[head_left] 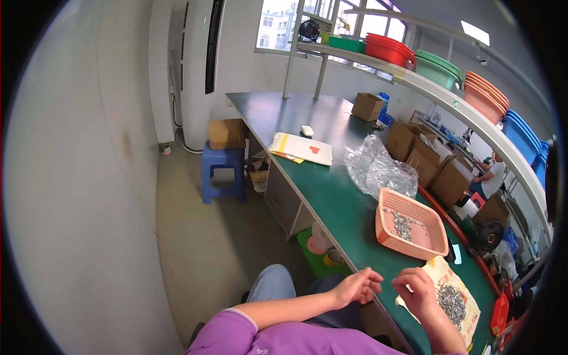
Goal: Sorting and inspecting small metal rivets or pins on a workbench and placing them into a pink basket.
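My left hand (358, 286) is over the near edge of the green-topped table, its fingers curled in toward the thumb. Facing it across a small gap, my right hand (416, 287) is bent in a pinch above the table's edge. Whatever either hand holds is too small or hidden to make out. Beside my right hand, a pile of small silvery metal parts (452, 305) lies on a cream cloth (441, 271) with yellow and red print. Beyond the cloth, a pink plastic basket (409, 247) contains more small metal parts (402, 226).
Clear plastic bags (378, 165) lie behind the basket, with a folded cloth (310, 149) farther left. A shelf (449, 103) with coloured baskets runs above the table. Cardboard boxes (425, 158) line the far side. A blue stool (222, 165) bears a box. A red tray (499, 313) sits at right.
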`<state>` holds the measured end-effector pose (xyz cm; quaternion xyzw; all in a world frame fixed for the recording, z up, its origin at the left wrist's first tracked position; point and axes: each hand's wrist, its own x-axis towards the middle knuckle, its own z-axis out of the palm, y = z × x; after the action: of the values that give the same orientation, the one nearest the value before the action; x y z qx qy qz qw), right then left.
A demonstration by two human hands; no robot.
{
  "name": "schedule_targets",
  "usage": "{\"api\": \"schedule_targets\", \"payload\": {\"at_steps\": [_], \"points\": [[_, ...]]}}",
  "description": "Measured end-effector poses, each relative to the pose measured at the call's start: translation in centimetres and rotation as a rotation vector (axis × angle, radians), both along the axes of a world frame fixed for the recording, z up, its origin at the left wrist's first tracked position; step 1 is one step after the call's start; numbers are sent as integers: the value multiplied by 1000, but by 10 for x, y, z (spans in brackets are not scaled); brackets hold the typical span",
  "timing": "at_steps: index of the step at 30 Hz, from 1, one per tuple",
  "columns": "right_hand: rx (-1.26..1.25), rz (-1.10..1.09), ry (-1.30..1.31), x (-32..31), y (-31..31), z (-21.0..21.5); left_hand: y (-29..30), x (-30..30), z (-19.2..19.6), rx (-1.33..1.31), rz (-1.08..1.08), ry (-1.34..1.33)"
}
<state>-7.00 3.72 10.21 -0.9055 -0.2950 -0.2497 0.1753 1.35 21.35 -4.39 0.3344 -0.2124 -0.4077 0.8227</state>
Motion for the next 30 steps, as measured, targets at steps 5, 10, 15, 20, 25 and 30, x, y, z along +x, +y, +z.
{"api": "schedule_targets", "payload": {"at_steps": [5, 10, 15, 20, 25, 30], "points": [[-198, 400, 309, 78, 73, 0, 102, 25, -10, -4, -128, 178], [-258, 617, 547, 131, 123, -34, 152, 39, -35, -79, -262, 198], [-261, 672, 698, 158, 137, -72, 171, 65, -59, 2, -317, 245], [-118, 675, 563, 150, 144, -94, 169, 65, -71, 410, -175, 482], [-5, 594, 502, 125, 116, -98, 138, 70, -63, 502, -187, 517], [-75, 521, 486, 93, 93, -95, 123, 64, -63, 416, -340, 537]]}}
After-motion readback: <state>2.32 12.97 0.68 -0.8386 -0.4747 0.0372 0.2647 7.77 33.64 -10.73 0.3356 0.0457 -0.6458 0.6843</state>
